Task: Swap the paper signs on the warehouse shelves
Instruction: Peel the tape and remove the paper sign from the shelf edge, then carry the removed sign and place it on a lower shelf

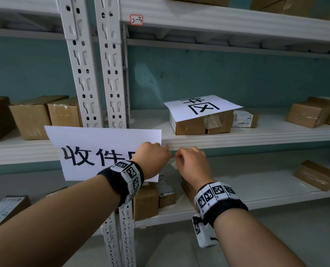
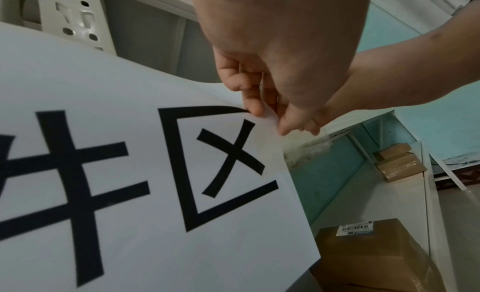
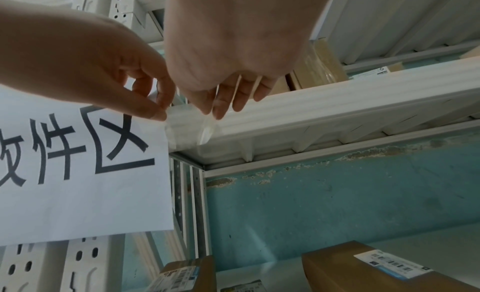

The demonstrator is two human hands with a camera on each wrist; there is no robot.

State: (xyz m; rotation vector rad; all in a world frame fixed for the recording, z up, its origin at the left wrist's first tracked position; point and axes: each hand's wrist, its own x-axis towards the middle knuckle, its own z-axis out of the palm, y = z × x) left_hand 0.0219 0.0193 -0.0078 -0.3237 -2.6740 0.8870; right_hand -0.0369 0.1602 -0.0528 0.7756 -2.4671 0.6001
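Observation:
A white paper sign with large black characters hangs against the front beam of the middle shelf. My left hand pinches the sign's upper right edge, seen close in the left wrist view. Just to its right, my right hand pinches a strip of clear tape that runs from the sign's edge across the beam. A second white sign lies flat on cardboard boxes on the same shelf.
Perforated white uprights stand behind the hanging sign. Cardboard boxes sit at the shelf's left and right, and on the lower shelf. A small red-bordered label is stuck on the upper beam.

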